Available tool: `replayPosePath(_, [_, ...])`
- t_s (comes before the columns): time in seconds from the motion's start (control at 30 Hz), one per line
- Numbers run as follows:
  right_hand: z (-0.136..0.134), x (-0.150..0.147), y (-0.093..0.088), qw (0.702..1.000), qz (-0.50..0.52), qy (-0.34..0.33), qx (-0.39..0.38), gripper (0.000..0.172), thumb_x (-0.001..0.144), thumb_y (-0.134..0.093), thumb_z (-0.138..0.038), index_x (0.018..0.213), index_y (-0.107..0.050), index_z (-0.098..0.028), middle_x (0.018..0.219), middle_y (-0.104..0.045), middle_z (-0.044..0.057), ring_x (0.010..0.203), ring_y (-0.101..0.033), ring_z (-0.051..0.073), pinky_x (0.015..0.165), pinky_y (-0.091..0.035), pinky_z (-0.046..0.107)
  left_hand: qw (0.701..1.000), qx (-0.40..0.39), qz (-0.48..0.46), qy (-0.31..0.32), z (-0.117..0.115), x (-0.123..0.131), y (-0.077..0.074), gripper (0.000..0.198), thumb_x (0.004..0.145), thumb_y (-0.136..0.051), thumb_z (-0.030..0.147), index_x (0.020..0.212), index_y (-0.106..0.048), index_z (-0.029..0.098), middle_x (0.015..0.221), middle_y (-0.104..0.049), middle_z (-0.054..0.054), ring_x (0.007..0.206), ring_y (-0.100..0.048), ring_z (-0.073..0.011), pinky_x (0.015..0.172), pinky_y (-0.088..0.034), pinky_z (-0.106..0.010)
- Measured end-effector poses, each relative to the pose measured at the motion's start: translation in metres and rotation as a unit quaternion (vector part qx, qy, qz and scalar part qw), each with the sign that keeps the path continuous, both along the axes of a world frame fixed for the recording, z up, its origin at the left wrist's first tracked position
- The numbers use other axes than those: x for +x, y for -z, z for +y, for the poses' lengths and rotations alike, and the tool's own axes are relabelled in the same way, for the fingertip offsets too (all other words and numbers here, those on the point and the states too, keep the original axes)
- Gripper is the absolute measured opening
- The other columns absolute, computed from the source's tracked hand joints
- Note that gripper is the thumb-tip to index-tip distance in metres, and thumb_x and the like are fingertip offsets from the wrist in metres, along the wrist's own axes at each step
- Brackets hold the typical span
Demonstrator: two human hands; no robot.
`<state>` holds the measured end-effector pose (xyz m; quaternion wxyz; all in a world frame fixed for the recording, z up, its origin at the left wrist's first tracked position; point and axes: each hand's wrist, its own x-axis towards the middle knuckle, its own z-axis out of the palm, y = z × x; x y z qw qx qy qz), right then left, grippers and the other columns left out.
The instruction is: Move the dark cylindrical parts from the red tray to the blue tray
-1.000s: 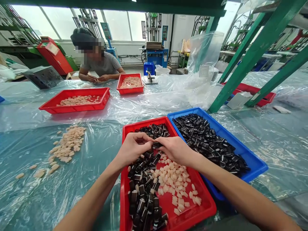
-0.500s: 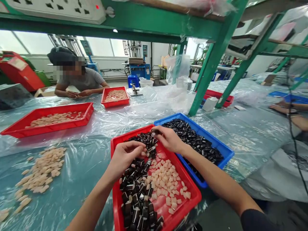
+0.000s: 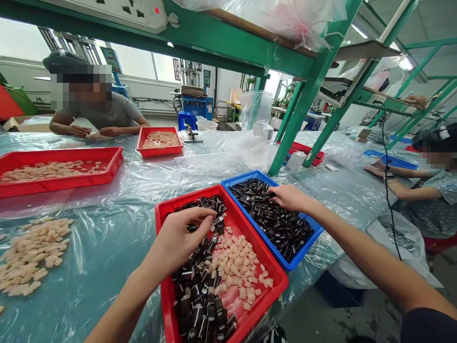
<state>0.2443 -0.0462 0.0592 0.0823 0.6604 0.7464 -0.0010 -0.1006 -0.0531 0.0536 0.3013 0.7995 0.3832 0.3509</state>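
Observation:
My left hand (image 3: 176, 243) hovers low over the red plastic tray (image 3: 259, 243), its fingers curled just above a spread of black-and-white pieces (image 3: 196, 281). Pale pink pieces (image 3: 239, 259) lie beside them in the same tray. My right hand (image 3: 291, 198) reaches across to the blue plastic tray (image 3: 307, 250), its fingertips at the heaped black pieces (image 3: 271, 221). No piece shows clearly in either hand, and my left palm hides whatever lies under it.
Plastic sheeting covers the table, with a loose pile of pale pieces (image 3: 32, 257) on it to my left. Farther off stand red trays of pale pieces (image 3: 59, 166). A co-worker (image 3: 100, 112) sits across the table, another person (image 3: 424, 186) sits right, and green shelf uprights (image 3: 296, 124) stand behind.
My right hand has moved from the red tray over to the blue tray. My left hand stays over the red tray. The whole view has swung, with the trays shifting left.

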Motion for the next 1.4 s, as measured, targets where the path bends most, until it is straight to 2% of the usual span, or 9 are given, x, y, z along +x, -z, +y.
replayPosePath(0.1, [0.002, 0.007, 0.007, 1.000, -0.019, 0.000, -0.022, 0.021, 0.092, -0.053, -0.018, 0.110, -0.065, -0.019, 0.101, -0.073, 0.012, 0.092, -0.069, 0.027, 0.070, -0.046, 0.031, 1.000, 0.027, 0.006, -0.013, 0.001, -0.005, -0.004, 0.023, 0.089, -0.058, 0.036, 0.095, -0.075, 0.022, 0.094, -0.078, -0.001, 0.077, -0.071, -0.0184, 0.059, -0.053, -0.021])
replayPosePath(0.23, [0.005, 0.015, 0.014, 0.998, -0.036, -0.003, -0.048, 0.029, 0.080, -0.061, -0.005, 0.105, -0.067, -0.018, 0.101, -0.072, 0.010, 0.090, -0.069, 0.024, 0.071, -0.049, 0.029, 0.997, 0.067, 0.021, -0.016, 0.001, -0.009, -0.006, 0.022, 0.089, -0.058, 0.034, 0.096, -0.076, 0.023, 0.095, -0.078, -0.001, 0.080, -0.072, -0.0192, 0.068, -0.054, -0.023])
replayPosePath(0.37, [0.007, 0.006, 0.004, 0.999, -0.033, -0.038, -0.004, 0.034, 0.082, -0.061, -0.008, 0.115, -0.063, -0.014, 0.117, -0.066, 0.015, 0.112, -0.060, 0.028, 0.094, -0.047, 0.037, 0.996, 0.079, 0.017, -0.030, 0.001, -0.016, -0.012, 0.022, 0.088, -0.057, 0.032, 0.096, -0.076, 0.023, 0.095, -0.078, -0.001, 0.083, -0.072, -0.0202, 0.074, -0.054, -0.026])
replayPosePath(0.47, [0.009, -0.023, -0.005, 0.992, 0.020, -0.108, 0.062, 0.025, 0.091, -0.054, -0.015, 0.115, -0.063, -0.014, 0.117, -0.065, 0.014, 0.111, -0.059, 0.026, 0.096, -0.046, 0.039, 0.995, 0.084, 0.005, -0.050, 0.002, -0.022, -0.018, 0.020, 0.087, -0.057, 0.030, 0.093, -0.075, 0.022, 0.093, -0.078, -0.001, 0.082, -0.071, -0.0196, 0.076, -0.054, -0.027])
replayPosePath(0.57, [0.010, -0.067, -0.004, 0.972, 0.069, -0.214, 0.069, 0.022, 0.093, -0.051, -0.016, 0.111, -0.063, -0.017, 0.111, -0.068, 0.010, 0.103, -0.062, 0.023, 0.090, -0.048, 0.037, 0.994, 0.089, -0.003, -0.064, 0.001, -0.027, -0.024, 0.019, 0.087, -0.057, 0.027, 0.090, -0.075, 0.021, 0.091, -0.078, -0.001, 0.080, -0.070, -0.0176, 0.077, -0.052, -0.026])
replayPosePath(0.7, [0.020, -0.119, 0.020, 0.956, 0.018, -0.290, 0.051, 0.032, 0.087, -0.057, -0.011, 0.118, -0.060, -0.013, 0.112, -0.067, 0.014, 0.101, -0.062, 0.027, 0.084, -0.047, 0.040, 0.994, 0.090, -0.006, -0.067, -0.001, -0.028, -0.028, 0.019, 0.088, -0.056, 0.024, 0.089, -0.074, 0.020, 0.090, -0.078, -0.001, 0.080, -0.070, -0.0166, 0.075, -0.051, -0.026])
replayPosePath(0.83, [0.047, -0.143, 0.048, 0.937, -0.056, -0.340, 0.059, 0.051, 0.081, -0.057, -0.002, 0.130, -0.051, -0.012, 0.126, -0.060, 0.017, 0.116, -0.052, 0.030, 0.090, -0.043, 0.042, 0.993, 0.101, 0.007, -0.055, -0.001, -0.028, -0.026, 0.020, 0.089, -0.054, 0.023, 0.091, -0.074, 0.020, 0.092, -0.077, -0.001, 0.079, -0.070, -0.0164, 0.074, -0.051, -0.027])
replayPosePath(1.07, [0.080, -0.149, 0.064, 0.920, -0.104, -0.375, 0.046, 0.020, 0.091, -0.052, -0.011, 0.109, -0.062, -0.010, 0.110, -0.068, 0.016, 0.107, -0.057, 0.027, 0.089, -0.040, 0.039, 0.992, 0.116, 0.006, -0.049, 0.002, -0.030, -0.024, 0.020, 0.089, -0.054, 0.022, 0.090, -0.073, 0.021, 0.091, -0.077, 0.000, 0.079, -0.070, -0.0155, 0.074, -0.050, -0.025])
replayPosePath(1.4, [0.086, -0.141, 0.073, 0.912, -0.091, -0.395, 0.067, 0.025, 0.095, -0.048, -0.013, 0.117, -0.060, -0.008, 0.105, -0.070, 0.014, 0.104, -0.060, 0.025, 0.089, -0.043, 0.037, 0.990, 0.129, 0.025, -0.043, 0.004, -0.030, -0.022, 0.020, 0.090, -0.053, 0.024, 0.092, -0.073, 0.021, 0.092, -0.077, 0.001, 0.080, -0.070, -0.0159, 0.077, -0.050, -0.025])
